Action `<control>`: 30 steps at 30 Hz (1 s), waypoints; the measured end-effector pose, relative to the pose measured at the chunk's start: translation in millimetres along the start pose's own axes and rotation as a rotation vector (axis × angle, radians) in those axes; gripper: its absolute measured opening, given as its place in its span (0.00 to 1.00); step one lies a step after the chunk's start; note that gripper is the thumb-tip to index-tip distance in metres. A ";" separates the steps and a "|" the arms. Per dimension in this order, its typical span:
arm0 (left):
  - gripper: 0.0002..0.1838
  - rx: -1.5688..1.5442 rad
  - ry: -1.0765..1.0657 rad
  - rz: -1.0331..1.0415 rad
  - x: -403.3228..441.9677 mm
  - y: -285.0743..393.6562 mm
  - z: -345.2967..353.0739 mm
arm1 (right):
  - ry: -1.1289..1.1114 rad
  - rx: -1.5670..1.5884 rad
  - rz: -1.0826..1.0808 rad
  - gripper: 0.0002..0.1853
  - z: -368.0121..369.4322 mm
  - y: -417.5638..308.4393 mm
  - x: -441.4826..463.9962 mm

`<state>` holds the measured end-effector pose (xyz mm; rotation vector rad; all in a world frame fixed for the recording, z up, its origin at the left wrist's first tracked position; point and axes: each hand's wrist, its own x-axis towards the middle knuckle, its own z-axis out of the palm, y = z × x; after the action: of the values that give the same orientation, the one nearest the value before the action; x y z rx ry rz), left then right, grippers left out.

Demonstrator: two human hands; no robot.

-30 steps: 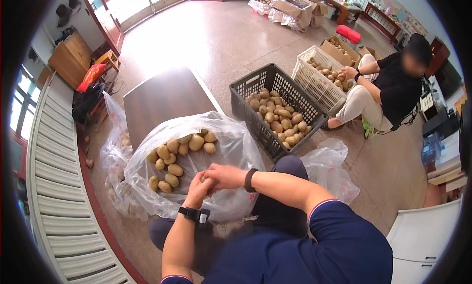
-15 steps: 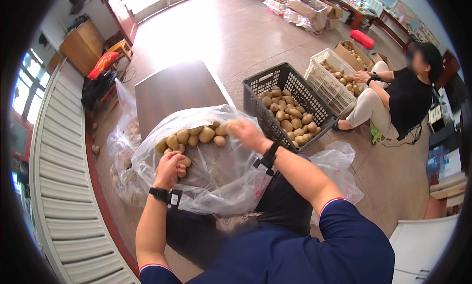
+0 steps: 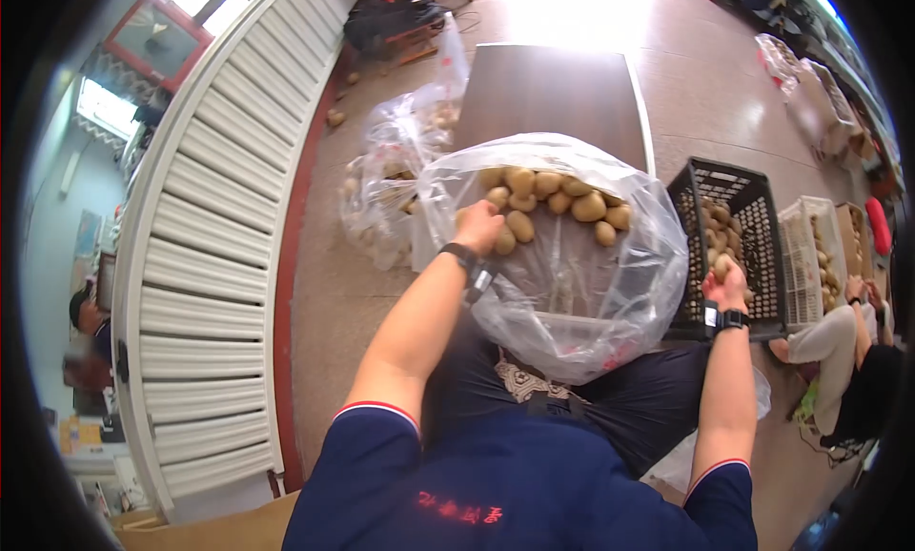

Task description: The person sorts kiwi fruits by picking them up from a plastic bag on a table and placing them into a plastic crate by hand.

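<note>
A clear plastic bag (image 3: 610, 308) lies open in front of me, with several potatoes (image 3: 588, 206) along its far side. My left hand (image 3: 479, 227) is at the bag's left part, its fingers against the potatoes; whether it grips one is hidden. To the right, my right hand (image 3: 727, 289) holds a potato (image 3: 722, 266) at the near end of the black crate (image 3: 729, 170). More potatoes (image 3: 721, 229) lie inside that crate.
A dark board (image 3: 553, 98) lies beyond the bag. Another plastic bag (image 3: 381, 193) with potatoes is on the left, near a white radiator (image 3: 205, 265). A white crate (image 3: 805, 217) and a seated person (image 3: 863, 389) are at the right.
The view has swung left. My hands, together at first, have moved apart: the left to the potatoes in the bag, the right over to the black crate with a potato.
</note>
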<state>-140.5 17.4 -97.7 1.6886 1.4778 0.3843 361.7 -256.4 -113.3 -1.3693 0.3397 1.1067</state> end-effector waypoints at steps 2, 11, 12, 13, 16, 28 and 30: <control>0.19 -0.066 0.035 -0.064 -3.5 10.6 0.8 | 0.086 -0.051 -0.065 0.18 2.5 1.9 -18.3; 0.26 0.179 0.182 -0.086 6.0 1.4 -15.8 | 0.191 -0.046 -0.088 0.13 -33.1 1.5 7.9; 0.26 0.179 0.177 -0.082 18.8 -16.2 -14.2 | 0.226 -0.041 -0.088 0.13 -35.4 2.2 12.0; 0.26 0.138 0.164 -0.114 33.1 -36.5 -11.6 | 0.260 -0.037 -0.087 0.13 -37.1 1.4 13.6; 0.28 0.122 0.130 -0.179 27.8 -24.9 -22.6 | 0.266 0.009 -0.064 0.14 -29.6 0.0 5.5; 0.28 0.276 0.013 -0.371 20.9 -17.3 -25.5 | 0.127 -0.132 -0.276 0.24 24.4 10.9 -34.2; 0.29 0.388 0.086 -0.311 23.9 -26.8 -16.3 | 0.111 -0.146 -0.275 0.24 29.8 12.9 -37.2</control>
<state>-163.6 44.5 -114.7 1.7080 1.9392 -0.0020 321.8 -248.1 -85.5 -1.5590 0.1457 0.8421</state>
